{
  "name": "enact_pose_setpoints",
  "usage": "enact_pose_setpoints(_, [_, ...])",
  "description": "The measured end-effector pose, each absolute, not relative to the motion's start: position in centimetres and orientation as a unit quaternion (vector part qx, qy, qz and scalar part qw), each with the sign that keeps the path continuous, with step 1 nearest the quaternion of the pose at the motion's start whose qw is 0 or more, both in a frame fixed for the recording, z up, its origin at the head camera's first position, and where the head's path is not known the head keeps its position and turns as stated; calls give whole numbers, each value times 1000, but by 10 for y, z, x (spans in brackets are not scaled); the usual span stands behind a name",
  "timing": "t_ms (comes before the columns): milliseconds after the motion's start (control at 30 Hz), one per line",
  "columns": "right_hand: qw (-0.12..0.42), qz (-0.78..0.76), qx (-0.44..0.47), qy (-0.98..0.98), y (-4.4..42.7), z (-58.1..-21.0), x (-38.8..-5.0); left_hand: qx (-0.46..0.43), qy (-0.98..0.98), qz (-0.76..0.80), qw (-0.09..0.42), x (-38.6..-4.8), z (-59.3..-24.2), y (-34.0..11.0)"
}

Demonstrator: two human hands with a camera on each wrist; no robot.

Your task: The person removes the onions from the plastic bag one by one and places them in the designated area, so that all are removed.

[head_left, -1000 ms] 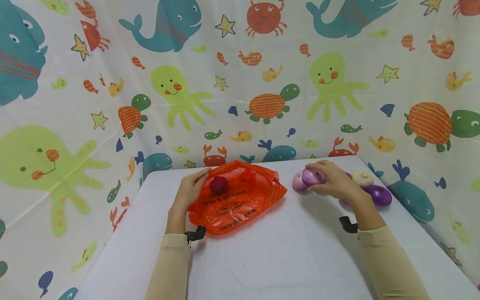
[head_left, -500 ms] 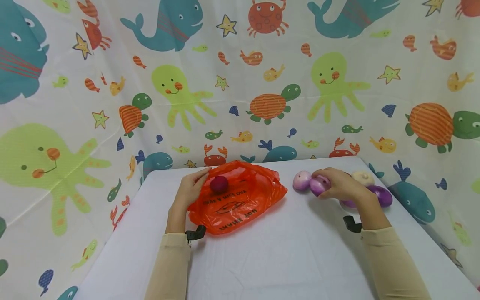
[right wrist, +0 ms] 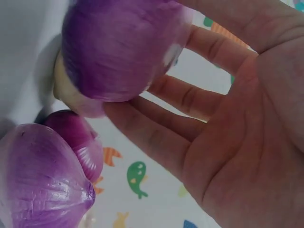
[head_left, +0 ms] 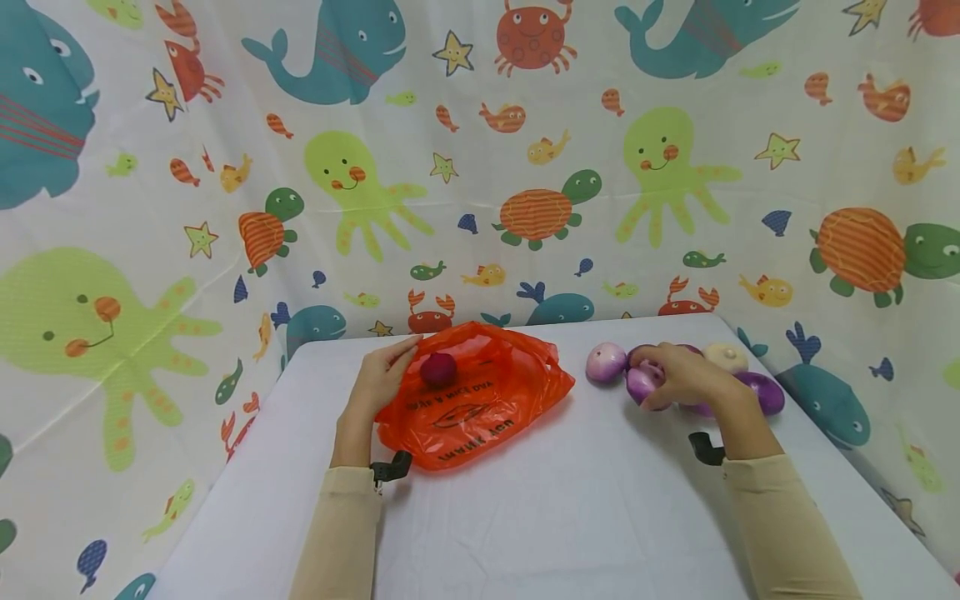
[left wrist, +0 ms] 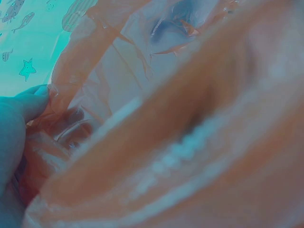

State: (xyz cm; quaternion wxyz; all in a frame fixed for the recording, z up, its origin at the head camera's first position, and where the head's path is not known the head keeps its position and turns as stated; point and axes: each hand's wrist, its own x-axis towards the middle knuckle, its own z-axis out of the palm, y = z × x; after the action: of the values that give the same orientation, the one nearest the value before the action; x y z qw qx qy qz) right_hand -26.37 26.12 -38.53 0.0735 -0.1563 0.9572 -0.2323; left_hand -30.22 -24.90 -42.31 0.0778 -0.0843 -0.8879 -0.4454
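My left hand (head_left: 381, 379) pinches the left edge of a red-orange plastic bag (head_left: 465, 417) with printed lettering. In the left wrist view the thumb lies on the bag's crumpled film (left wrist: 102, 78), much of it blurred. A dark red onion (head_left: 438, 369) shows within the bag. My right hand (head_left: 686, 375) holds a shiny purple onion (head_left: 642, 385) in its fingers, among the other onions; the right wrist view shows this held onion (right wrist: 123, 47) close up. Just left of it sits a pale purple onion (head_left: 605, 363), with a darker onion (right wrist: 78, 142) close by.
Behind and right of my right hand are a cream-white onion (head_left: 724, 357) and a dark purple onion (head_left: 763, 392), partly covered by the hand and wrist. All stand on a white-covered table (head_left: 525, 517). A sea-animal curtain (head_left: 465, 167) hangs along the back and sides.
My right hand has moved right and slightly down with the purple onion, away from in front of the pale onion, and tilted it. My left hand and the bag have stayed put.
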Motion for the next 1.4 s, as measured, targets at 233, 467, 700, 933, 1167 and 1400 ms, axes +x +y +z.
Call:
enact_pose_setpoints(233, [85, -210, -156, 961, 260, -386, -262, -86, -888, -445, 79, -303, -423, -250])
enact_pose_setpoints(467, [84, -197, -165, 963, 261, -391, -265, -89, -888, -443, 82, -304, -423, -250])
enact_pose_setpoints(700, [88, -189, -162, 964, 260, -391, -264, -94, -889, -441, 85, -305, -423, -251])
enact_pose_setpoints(933, [99, -182, -144, 968, 261, -393, -263, -92, -887, -445, 81, -304, -422, -250])
enact_pose_setpoints(1167, [98, -185, -141, 968, 261, -394, -263, -89, -887, -446, 82, -303, -423, -250])
enact_pose_setpoints(1400, [100, -180, -138, 969, 263, -394, -264, -85, -885, -452, 75, -302, -422, -249])
